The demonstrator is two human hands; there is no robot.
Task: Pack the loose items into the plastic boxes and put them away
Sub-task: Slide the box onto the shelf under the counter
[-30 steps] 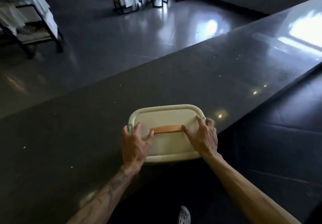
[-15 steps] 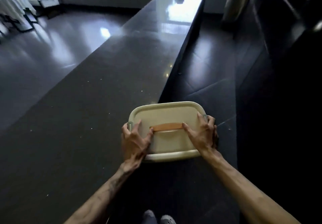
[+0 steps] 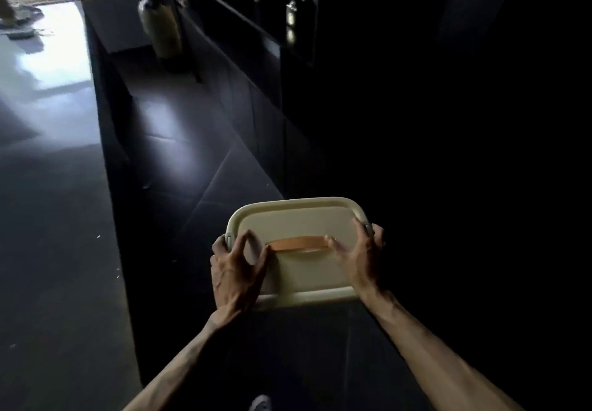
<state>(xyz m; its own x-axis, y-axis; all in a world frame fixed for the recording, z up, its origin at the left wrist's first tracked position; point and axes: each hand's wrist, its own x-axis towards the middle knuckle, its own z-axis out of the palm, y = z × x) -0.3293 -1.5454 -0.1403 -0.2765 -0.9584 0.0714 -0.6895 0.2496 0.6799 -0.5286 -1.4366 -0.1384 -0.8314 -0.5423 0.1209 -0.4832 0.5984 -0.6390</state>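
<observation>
Dark shelves (image 3: 243, 29) ahead-right, well apart | cream lidded box (image 3: 298, 276), closed, level above floor (image 3: 179, 161), long axis crosswise between both grips | left grip (image 3: 235, 269) curled round left end, thumb on lid | right grip (image 3: 362, 257) likewise at right end | orange handle (image 3: 298, 244) centred between thumbs

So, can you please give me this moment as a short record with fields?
item: cream plastic box, closed, orange handle on top
left hand: grips the box's left end
right hand: grips its right end
support: held in the air above the dark floor
surroundings: counter on the left, dark shelves with a bottle ahead
</observation>
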